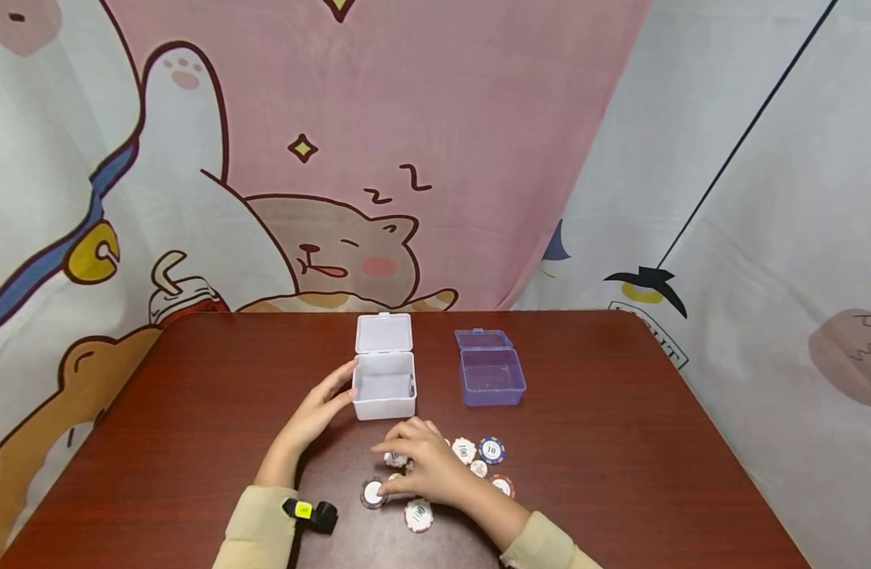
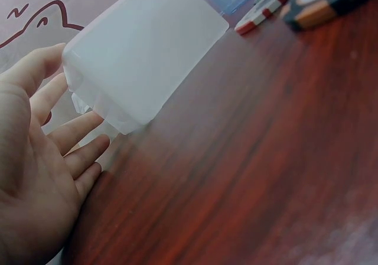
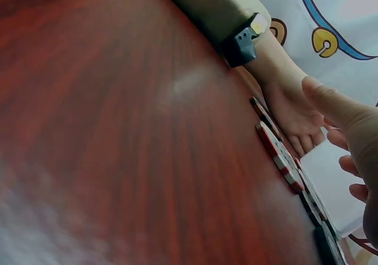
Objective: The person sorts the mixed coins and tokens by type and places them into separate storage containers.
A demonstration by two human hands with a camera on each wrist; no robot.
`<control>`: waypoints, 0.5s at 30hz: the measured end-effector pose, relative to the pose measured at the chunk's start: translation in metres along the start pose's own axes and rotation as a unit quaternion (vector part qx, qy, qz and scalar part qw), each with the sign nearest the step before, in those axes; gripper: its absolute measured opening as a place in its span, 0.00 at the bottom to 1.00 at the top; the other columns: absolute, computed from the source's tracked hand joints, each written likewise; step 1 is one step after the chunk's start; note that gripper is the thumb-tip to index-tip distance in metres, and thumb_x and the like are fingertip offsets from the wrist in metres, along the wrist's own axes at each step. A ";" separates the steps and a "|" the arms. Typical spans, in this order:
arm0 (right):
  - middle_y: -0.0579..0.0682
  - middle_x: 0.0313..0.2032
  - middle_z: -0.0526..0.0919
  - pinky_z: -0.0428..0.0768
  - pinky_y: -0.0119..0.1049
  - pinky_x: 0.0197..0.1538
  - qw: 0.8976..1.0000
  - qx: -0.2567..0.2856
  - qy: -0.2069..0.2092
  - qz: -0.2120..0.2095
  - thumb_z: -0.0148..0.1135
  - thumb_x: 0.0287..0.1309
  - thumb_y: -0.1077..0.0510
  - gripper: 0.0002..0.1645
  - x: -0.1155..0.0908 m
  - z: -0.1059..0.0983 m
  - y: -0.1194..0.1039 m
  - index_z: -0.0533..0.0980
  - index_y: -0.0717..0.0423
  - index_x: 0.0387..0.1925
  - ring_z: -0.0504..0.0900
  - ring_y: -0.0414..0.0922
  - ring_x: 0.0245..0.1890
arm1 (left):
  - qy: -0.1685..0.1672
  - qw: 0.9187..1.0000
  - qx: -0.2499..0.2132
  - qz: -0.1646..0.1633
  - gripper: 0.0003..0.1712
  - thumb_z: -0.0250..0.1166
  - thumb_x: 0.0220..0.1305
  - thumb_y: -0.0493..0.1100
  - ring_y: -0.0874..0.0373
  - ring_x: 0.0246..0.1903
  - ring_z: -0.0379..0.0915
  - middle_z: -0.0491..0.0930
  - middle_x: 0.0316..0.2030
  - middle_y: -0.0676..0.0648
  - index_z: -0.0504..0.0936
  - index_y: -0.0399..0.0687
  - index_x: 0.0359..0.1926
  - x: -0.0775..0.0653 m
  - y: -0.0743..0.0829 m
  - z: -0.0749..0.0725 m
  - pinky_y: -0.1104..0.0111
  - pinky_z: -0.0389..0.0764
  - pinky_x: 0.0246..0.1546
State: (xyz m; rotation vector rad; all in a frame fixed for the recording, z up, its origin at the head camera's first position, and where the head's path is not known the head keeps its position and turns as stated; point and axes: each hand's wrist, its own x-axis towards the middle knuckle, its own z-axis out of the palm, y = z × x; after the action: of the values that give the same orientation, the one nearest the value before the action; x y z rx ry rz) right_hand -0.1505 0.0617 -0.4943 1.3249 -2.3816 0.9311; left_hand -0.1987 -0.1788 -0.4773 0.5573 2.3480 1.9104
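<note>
My left hand (image 1: 314, 411) touches the left side of an open white plastic box (image 1: 384, 409) with its fingertips. In the left wrist view its fingers are nearly straight against the box wall. A blue-edged poker chip (image 1: 411, 386) leans at the right inside the box. Over a scatter of poker chips hovers my right hand (image 1: 431, 466), thumb and fingers apart. Its thumb is close to a black-and-white chip (image 1: 368, 495); whether they touch I cannot tell. A white chip (image 1: 419, 517) marked 100 lies below the hand. The palm hides some chips.
A translucent blue box (image 1: 492, 395) stands with its lid raised, right of the white one. To the right of the right hand lie another white chip (image 1: 464, 450), a blue chip (image 1: 492, 450) and a red-edged chip (image 1: 503, 484). A brown wooden table (image 1: 620, 442) bears everything.
</note>
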 end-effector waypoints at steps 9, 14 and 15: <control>0.36 0.42 0.78 0.65 0.30 0.50 0.998 -0.015 -0.057 -0.009 0.75 0.38 0.38 0.33 -0.002 0.007 -0.005 0.83 0.47 0.48 0.69 0.34 0.45 | 0.009 1.000 -0.005 0.000 0.31 0.57 0.69 0.36 0.45 0.68 0.51 0.59 0.69 0.38 0.61 0.42 0.71 0.004 -0.029 -0.002 0.47 0.53 0.63; 0.34 0.42 0.78 0.65 0.27 0.50 0.996 -0.040 -0.076 -0.028 0.73 0.39 0.34 0.33 -0.002 0.011 -0.006 0.83 0.44 0.48 0.69 0.33 0.45 | 0.005 1.000 -0.013 -0.005 0.31 0.56 0.69 0.34 0.43 0.68 0.50 0.58 0.69 0.37 0.60 0.39 0.71 0.004 -0.026 -0.003 0.46 0.52 0.64; 0.34 0.41 0.78 0.64 0.27 0.51 0.995 -0.043 -0.079 -0.031 0.73 0.39 0.34 0.33 -0.002 0.012 -0.006 0.83 0.44 0.48 0.69 0.33 0.45 | 0.003 1.000 -0.013 -0.005 0.31 0.55 0.69 0.33 0.42 0.68 0.50 0.58 0.69 0.36 0.59 0.37 0.71 0.004 -0.022 -0.003 0.45 0.52 0.63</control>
State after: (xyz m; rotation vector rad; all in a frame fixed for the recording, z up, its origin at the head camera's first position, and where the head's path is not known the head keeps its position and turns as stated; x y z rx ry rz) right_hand -0.1431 0.0532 -0.5015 1.4796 -2.4505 0.7237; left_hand -0.2080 -0.1836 -0.4972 0.5377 2.3213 1.9388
